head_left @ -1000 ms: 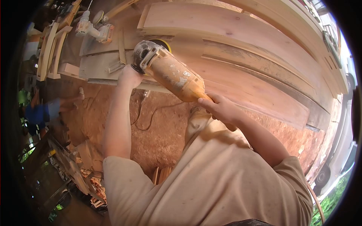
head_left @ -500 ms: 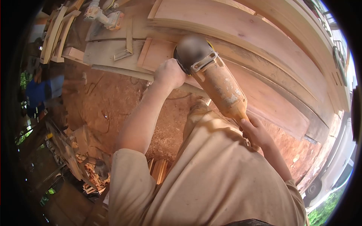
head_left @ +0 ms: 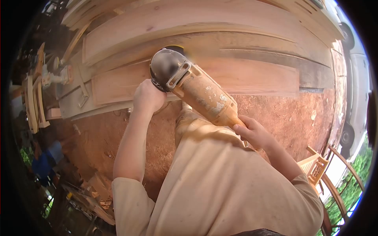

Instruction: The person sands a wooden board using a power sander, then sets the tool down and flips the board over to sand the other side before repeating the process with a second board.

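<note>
Gripping the rear end of the sander (head_left: 201, 94), the right hand (head_left: 254, 131) is closed around the narrow tail of the yellow body, fingers wrapped over the top. The left hand (head_left: 147, 96) is closed in a fist, tight against the side of the tool's grey metal head (whatever it clasps there is hidden inside the fist). The sander runs diagonally from the right hand up to the left hand, head end away from the person. The head rests face-down on a plank (head_left: 252, 76) just beyond the left hand; the disc itself is mostly covered by the head, with only a yellow edge showing.

Beyond both hands, further boards (head_left: 204, 19) lie parallel to the plank. Below the hands, the ground (head_left: 291, 114) is reddish and covered in sawdust. Well to the left of the left hand, a second tool (head_left: 59, 76) lies among timber offcuts. To the right of the right hand stands a wooden chair (head_left: 315, 167), with a vehicle (head_left: 354, 90) farther out.
</note>
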Demonstrator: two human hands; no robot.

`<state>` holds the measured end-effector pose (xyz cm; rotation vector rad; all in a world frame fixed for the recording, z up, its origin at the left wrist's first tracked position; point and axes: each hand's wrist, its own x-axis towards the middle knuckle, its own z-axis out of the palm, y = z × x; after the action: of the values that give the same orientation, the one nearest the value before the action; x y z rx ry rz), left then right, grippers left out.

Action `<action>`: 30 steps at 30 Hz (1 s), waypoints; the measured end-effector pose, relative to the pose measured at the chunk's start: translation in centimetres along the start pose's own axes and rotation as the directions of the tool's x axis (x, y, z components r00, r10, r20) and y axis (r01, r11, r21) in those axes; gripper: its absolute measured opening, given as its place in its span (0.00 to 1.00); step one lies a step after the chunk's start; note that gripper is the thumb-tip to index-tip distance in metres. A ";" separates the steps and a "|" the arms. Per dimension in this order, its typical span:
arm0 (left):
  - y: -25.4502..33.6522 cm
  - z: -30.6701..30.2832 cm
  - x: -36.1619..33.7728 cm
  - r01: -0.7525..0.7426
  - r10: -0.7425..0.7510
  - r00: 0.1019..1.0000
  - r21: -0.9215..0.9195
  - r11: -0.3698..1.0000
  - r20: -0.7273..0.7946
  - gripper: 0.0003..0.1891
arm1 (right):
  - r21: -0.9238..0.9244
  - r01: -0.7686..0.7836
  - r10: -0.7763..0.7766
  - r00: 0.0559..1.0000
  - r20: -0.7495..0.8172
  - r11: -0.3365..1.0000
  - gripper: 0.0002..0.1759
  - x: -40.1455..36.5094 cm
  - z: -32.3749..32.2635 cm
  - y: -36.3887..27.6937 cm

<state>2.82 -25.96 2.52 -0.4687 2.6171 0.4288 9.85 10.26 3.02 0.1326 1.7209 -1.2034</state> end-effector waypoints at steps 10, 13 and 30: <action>1.9 1.1 3.1 -0.126 0.120 0.989 0.059 0.990 0.089 0.14 | 0.179 -0.046 0.069 0.990 -0.122 0.983 0.29 -0.8 3.2 2.7; 2.8 1.8 4.3 -0.154 0.148 0.983 0.053 0.987 0.106 0.14 | 0.187 -0.038 0.069 0.984 -0.164 0.982 0.28 -0.4 3.7 3.8; 5.8 2.1 8.3 -0.319 0.291 0.937 0.135 0.938 0.192 0.16 | 0.387 0.024 0.115 0.937 -0.331 0.922 0.27 0.5 8.1 4.5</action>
<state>-5.71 -22.10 -1.92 0.0335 2.5352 0.3297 17.43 6.17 -0.42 0.6581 1.7418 -1.5433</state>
